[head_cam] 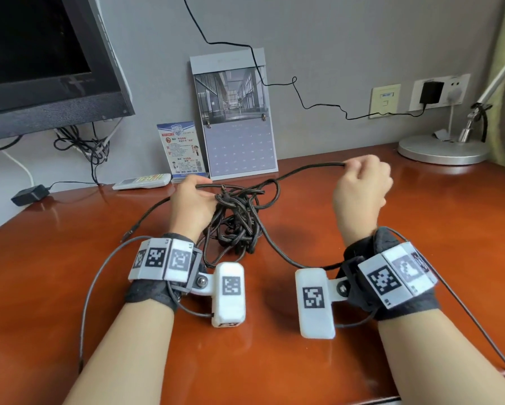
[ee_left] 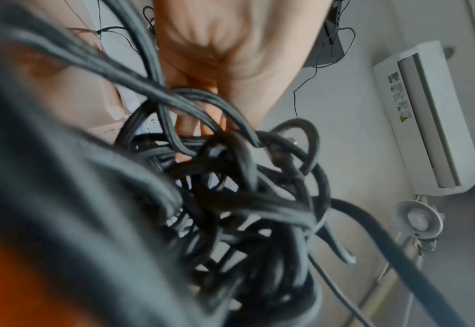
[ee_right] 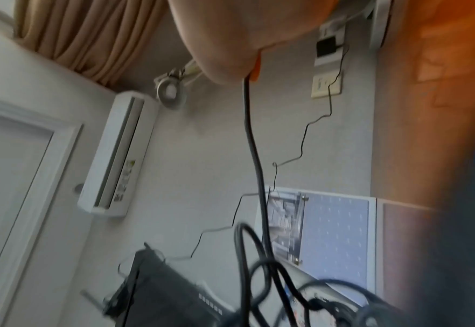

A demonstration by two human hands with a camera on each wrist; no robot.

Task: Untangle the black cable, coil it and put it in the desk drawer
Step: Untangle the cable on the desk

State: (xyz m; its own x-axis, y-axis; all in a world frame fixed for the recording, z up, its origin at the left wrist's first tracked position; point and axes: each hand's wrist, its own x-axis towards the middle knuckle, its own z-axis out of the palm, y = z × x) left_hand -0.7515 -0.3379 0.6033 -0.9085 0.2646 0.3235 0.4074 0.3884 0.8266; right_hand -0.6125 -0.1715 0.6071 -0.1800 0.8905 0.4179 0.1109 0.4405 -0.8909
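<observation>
We hold both forearms out over the desk (head_cam: 303,361), wrists raised a little above its glossy reddish-brown wood. Our left hand (head_cam: 191,204) sits with its back upward and its fingers curled into the top of the black cable (head_cam: 239,217), gripping several strands of the tangle; in the left wrist view those fingers (ee_left: 191,124) show through the loops, closed round them. Our right hand (head_cam: 360,188) is lifted higher and further right, knuckles toward us, fingers curled and pinching a single strand between thumb and fingertips. That strand arcs from the pinch down and left into the knot. The knot itself is a dense bundle of braided, matte cord hanging from our left hand down to the desk between the two wrists, nearer the left one. One loose end runs out to the left across the wood, ending in a small plug (head_cam: 127,232); another long loop trails toward our right wrist. Behind stand a calendar (head_cam: 236,141), a card (head_cam: 182,150), a dark monitor (head_cam: 46,54) and the round metal base of a lamp (head_cam: 441,150)
</observation>
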